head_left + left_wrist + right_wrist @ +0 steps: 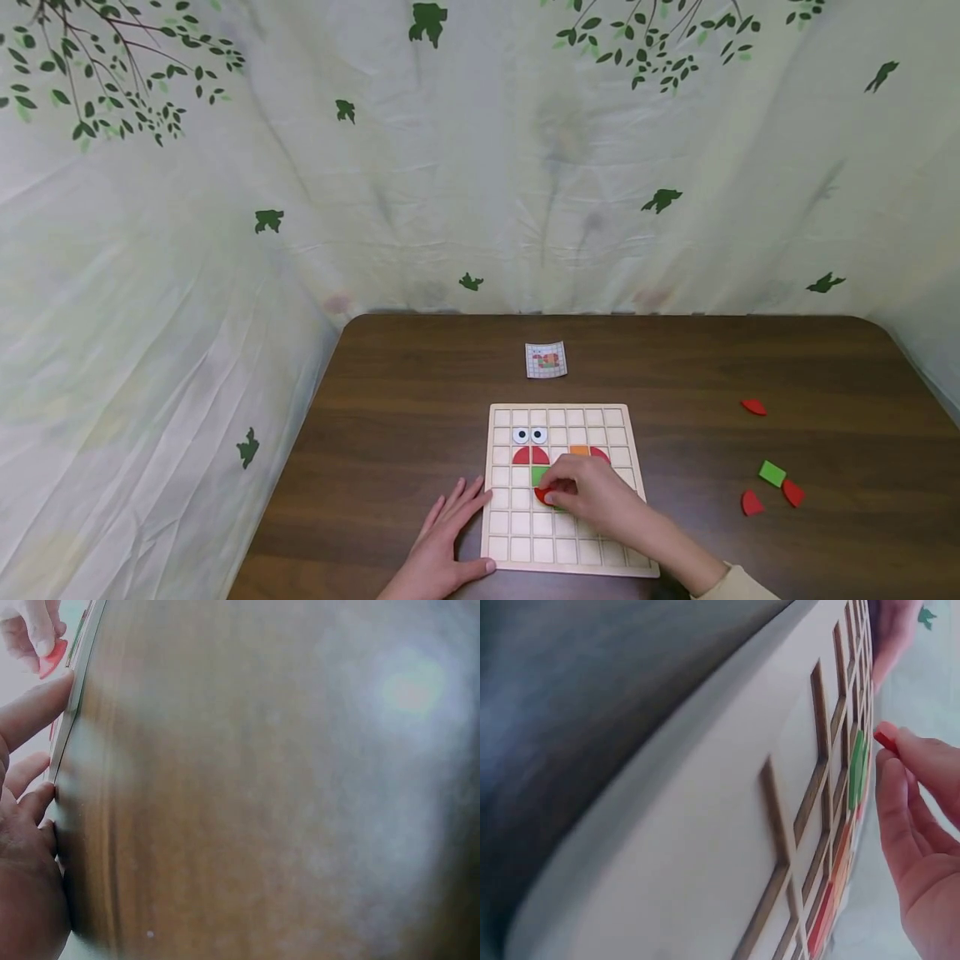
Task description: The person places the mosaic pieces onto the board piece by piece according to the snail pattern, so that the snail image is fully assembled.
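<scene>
Right hand (596,497) fingers pinch a red piece (544,496) over the grid board (501,533); left hand (442,543) lies flat, bracing its edge.

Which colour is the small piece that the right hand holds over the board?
Red piece; the head view shows it best.

Pale matt wooden grid board (498,533), dark wood-grain table (390,392)

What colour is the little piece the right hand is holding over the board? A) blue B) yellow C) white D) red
D: the right hand pinches a small red piece just above the wooden board, below the green square.
</scene>
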Available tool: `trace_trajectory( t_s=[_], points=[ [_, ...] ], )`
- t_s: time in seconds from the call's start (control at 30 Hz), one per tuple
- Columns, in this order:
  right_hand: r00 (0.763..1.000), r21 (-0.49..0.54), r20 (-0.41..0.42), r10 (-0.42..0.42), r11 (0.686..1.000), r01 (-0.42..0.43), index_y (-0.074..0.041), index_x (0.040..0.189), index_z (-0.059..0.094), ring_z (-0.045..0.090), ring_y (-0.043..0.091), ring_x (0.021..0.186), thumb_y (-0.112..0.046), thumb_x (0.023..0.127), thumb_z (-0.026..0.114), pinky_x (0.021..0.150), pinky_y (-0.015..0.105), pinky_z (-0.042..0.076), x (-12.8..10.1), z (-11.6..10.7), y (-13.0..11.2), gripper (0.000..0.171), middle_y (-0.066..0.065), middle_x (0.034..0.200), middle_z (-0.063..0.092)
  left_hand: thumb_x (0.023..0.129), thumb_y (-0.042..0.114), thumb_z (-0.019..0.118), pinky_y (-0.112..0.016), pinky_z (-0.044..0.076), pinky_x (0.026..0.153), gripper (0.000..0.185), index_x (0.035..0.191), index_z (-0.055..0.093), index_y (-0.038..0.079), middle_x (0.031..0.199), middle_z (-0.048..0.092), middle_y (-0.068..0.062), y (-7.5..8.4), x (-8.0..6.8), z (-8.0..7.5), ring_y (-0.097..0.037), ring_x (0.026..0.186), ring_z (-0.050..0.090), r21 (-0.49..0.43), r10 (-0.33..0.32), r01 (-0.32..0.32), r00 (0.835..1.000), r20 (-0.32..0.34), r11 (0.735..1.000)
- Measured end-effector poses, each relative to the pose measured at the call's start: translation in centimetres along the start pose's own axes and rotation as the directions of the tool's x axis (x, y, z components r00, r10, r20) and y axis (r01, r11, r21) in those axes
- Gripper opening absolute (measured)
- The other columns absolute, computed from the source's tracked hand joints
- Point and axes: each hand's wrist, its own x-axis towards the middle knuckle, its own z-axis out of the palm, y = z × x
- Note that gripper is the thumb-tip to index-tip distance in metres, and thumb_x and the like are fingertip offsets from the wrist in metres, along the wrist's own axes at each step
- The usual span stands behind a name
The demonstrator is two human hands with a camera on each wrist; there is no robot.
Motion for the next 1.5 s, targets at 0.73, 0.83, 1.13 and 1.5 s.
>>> trace_trajectory(
  t_s=[0.73,0.83,1.13,1.5],
  points=[
    [0.999,-0.214,-0.029,0.043,0.976,-0.048,-0.015,0.084,0.076,0.047,0.002,0.065,-0.011,0.082,0.079,0.058,0.020,0.044,1.0,1.1,-0.6,0.006,-0.013,0.075,0.056,0.077,0.036,0.081,-0.020,-0.006,0.109,0.080,0.148,0.045,0.025,0.158,0.032,0.000,0.3,0.1,-0.2,-0.033,0.148,0.016,0.009,0.049,-0.048,0.998,-0.027,0.999],
    [0.999,-0.208,-0.031,0.042,0.977,-0.048,-0.015,0.084,0.076,0.047,0.002,0.065,-0.011,0.082,0.079,0.058,0.021,0.044,0.9,1.0,-0.5,0.006,-0.013,0.075,0.056,0.077,0.036,0.081,-0.017,-0.008,0.107,0.081,0.149,0.045,0.026,0.159,0.031,0.002,0.3,0.2,-0.2,-0.031,0.148,0.015,0.013,0.035,-0.035,0.999,-0.020,0.999],
    [0.994,-0.151,-0.068,0.083,0.984,-0.093,-0.016,0.094,0.076,0.048,0.005,0.067,-0.006,0.080,0.079,0.060,0.022,0.044,-0.4,-0.2,-0.1,0.017,-0.015,0.075,0.053,0.077,0.038,0.081,-0.027,-0.006,0.110,0.081,0.148,0.045,0.026,0.159,0.029,0.003,0.2,0.0,-0.1,-0.031,0.149,0.013,0.002,-0.010,0.010,1.000,0.000,1.000],
    [0.981,-0.088,-0.098,0.166,0.981,-0.175,-0.022,0.093,0.073,0.052,0.006,0.070,-0.005,0.081,0.077,0.062,0.023,0.046,-3.6,-3.6,1.7,0.021,-0.015,0.080,0.057,0.076,0.038,0.081,-0.033,-0.004,0.111,0.081,0.148,0.045,0.025,0.159,0.029,0.003,0.3,0.0,-0.1,-0.031,0.149,0.012,-0.012,-0.028,0.028,1.000,0.009,1.000]
  ],
)
